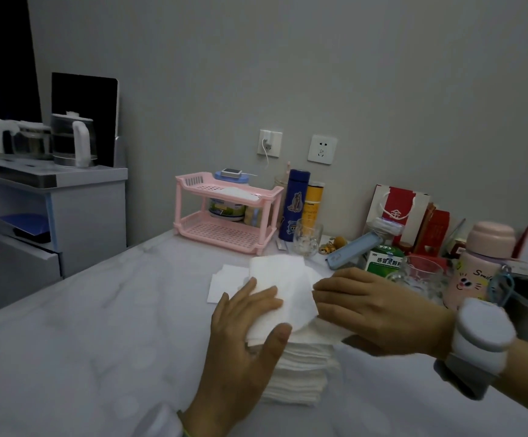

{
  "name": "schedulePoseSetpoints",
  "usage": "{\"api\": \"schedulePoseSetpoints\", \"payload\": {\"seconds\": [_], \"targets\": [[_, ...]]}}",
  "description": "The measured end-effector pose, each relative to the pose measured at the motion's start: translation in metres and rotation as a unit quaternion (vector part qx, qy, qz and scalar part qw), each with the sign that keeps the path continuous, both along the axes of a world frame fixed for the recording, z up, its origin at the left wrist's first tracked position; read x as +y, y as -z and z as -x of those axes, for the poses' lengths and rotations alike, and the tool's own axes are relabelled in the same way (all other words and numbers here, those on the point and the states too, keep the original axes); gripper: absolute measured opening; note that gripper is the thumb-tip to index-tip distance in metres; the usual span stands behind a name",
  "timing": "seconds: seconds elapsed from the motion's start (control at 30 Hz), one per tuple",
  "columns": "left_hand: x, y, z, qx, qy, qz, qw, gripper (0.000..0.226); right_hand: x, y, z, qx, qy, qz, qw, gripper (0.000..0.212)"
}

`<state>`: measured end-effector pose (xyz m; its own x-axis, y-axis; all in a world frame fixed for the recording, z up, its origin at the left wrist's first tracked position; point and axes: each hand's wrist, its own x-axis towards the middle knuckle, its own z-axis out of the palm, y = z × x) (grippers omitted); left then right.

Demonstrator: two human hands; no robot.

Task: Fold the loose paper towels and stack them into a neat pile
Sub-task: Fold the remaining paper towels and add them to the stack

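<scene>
Found on the white-covered table (98, 326), toward the near side, a stack of folded paper towels (300, 370), layers roughly aligned. Noted directly above the stack one loose paper towel (287, 288), lifted and partly bent, pinched between thumb and fingers of the left hand (246, 329); grasp on the sheet confirmed. Recorded the right hand (379, 310) lying flat over the top of the stack, fingers straight and relaxed, grasping nothing, fingertips touching the right edge of the lifted sheet. Observed a grey-and-white wrist device (483, 332) strapped on the right wrist. Logged further flat sheets (224, 279) lying on the table just behind the lifted one, unfolded as far as can be told. Noted along the wall a pink two-tier rack (224, 209), then a blue flask (294, 203) beside a yellow tube (313, 203), with a glass mug (306, 238) just in front. Seen farther right: a green box (382, 260), a red and white gift bag (398, 203) and a pink bottle (483, 266). Marked a kettle (73, 140) on the cabinet at far left, well apart from the work area.
</scene>
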<state>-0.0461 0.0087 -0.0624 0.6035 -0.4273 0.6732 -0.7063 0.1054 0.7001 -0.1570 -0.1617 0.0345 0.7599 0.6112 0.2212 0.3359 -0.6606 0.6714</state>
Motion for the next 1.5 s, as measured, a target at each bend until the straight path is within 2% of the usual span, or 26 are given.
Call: {"api": "schedulePoseSetpoints", "payload": {"seconds": [0.07,0.13,0.2,0.27,0.3,0.37,0.4,0.47,0.5,0.6,0.67,0.73,0.83,0.9,1.03,1.1,1.23,1.33,1.4,1.47,1.5], "targets": [[0.002,0.0,0.0,0.0,0.015,-0.018,1.0,0.065,0.002,-0.001,0.013,0.004,0.019,-0.036,0.999,0.034],[0.006,-0.002,0.002,0.023,0.045,0.017,0.999,0.069,0.005,-0.001,0.024,-0.023,0.006,-0.067,0.997,0.036],[0.011,-0.007,-0.003,0.074,0.056,0.094,0.991,0.065,0.009,-0.001,0.028,-0.068,-0.012,-0.114,0.991,0.033],[0.018,-0.02,-0.022,0.152,0.025,0.13,0.979,0.048,0.016,-0.003,0.023,-0.117,-0.014,-0.183,0.976,0.032],[0.023,-0.027,-0.038,0.178,-0.006,0.111,0.978,0.036,0.02,-0.005,0.016,-0.143,-0.01,-0.227,0.963,0.034],[0.028,-0.036,-0.07,0.2,-0.076,0.004,0.977,0.023,0.025,-0.006,0.003,-0.179,0.012,-0.334,0.925,0.04],[0.026,-0.036,-0.086,0.193,-0.099,-0.068,0.974,0.02,0.027,-0.006,-0.005,-0.189,0.024,-0.4,0.896,0.035],[0.013,-0.03,-0.106,0.146,-0.101,-0.196,0.964,0.015,0.031,-0.006,-0.024,-0.199,0.04,-0.516,0.832,0.008],[0.005,-0.022,-0.112,0.122,-0.092,-0.255,0.955,0.015,0.034,-0.005,-0.031,-0.192,0.048,-0.565,0.801,0.008],[-0.025,0.0,-0.134,0.096,-0.072,-0.366,0.923,0.04,0.043,-0.009,-0.049,-0.19,0.006,-0.671,0.717,0.023],[-0.039,0.004,-0.148,0.094,-0.091,-0.378,0.916,0.05,0.045,-0.014,-0.056,-0.18,-0.015,-0.699,0.692,0.021],[-0.055,0.007,-0.163,0.074,-0.143,-0.407,0.899,0.055,0.039,-0.017,-0.059,-0.163,-0.019,-0.703,0.692,0.019],[-0.062,0.012,-0.173,0.064,-0.225,-0.478,0.847,0.063,0.036,-0.02,-0.059,-0.139,-0.017,-0.7,0.7,0.02],[-0.072,0.016,-0.179,0.069,-0.23,-0.492,0.837,0.066,0.026,-0.019,-0.063,-0.135,-0.001,-0.686,0.714,0.022],[-0.072,0.014,-0.186,0.098,-0.185,-0.437,0.875,0.055,0.017,-0.014,-0.067,-0.113,0.02,-0.683,0.722,0.021],[-0.078,0.01,-0.185,0.108,-0.174,-0.412,0.888,0.046,0.013,-0.01,-0.07,-0.101,0.044,-0.663,0.74,0.02],[-0.084,0.006,-0.179,0.079,-0.231,-0.458,0.855,0.054,0.007,-0.006,-0.073,-0.095,0.073,-0.646,0.754,0.02],[-0.08,0.007,-0.182,0.105,-0.209,-0.486,0.842,0.054,0.009,-0.003,-0.075,-0.089,0.082,-0.643,0.756,0.021],[-0.078,0.005,-0.182,0.127,-0.194,-0.464,0.855,0.045,0.009,-0.003,-0.075,-0.084,0.088,-0.642,0.757,0.021],[-0.078,0.002,-0.182,0.141,-0.189,-0.398,0.886,0.019,0.008,-0.004,-0.074,-0.084,0.092,-0.639,0.759,0.019],[-0.076,0.0,-0.183,0.149,-0.185,-0.361,0.902,0.015,0.007,-0.005,-0.074,-0.085,0.093,-0.639,0.759,0.018]]}}
